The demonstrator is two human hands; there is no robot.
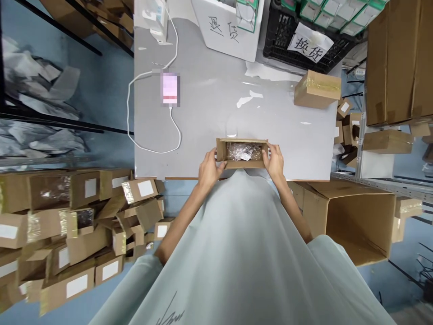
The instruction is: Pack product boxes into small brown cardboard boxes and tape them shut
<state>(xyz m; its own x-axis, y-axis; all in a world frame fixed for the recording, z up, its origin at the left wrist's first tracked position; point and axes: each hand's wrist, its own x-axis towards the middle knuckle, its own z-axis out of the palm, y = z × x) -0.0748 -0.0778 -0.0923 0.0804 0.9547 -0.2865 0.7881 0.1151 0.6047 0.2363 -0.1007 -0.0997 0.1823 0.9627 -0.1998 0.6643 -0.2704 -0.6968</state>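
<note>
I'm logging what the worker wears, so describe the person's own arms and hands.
The left hand and right hand are bare, with no gloves; no watch shows at either wrist. The forearms are uncovered below the wide, loose sleeves of a pale grey-green top, which has a dark, handwriting-like marking low on its front.

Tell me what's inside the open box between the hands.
Crumpled clear plastic and a small white piece show inside the box; anything beneath them is covered and cannot be seen.
</note>
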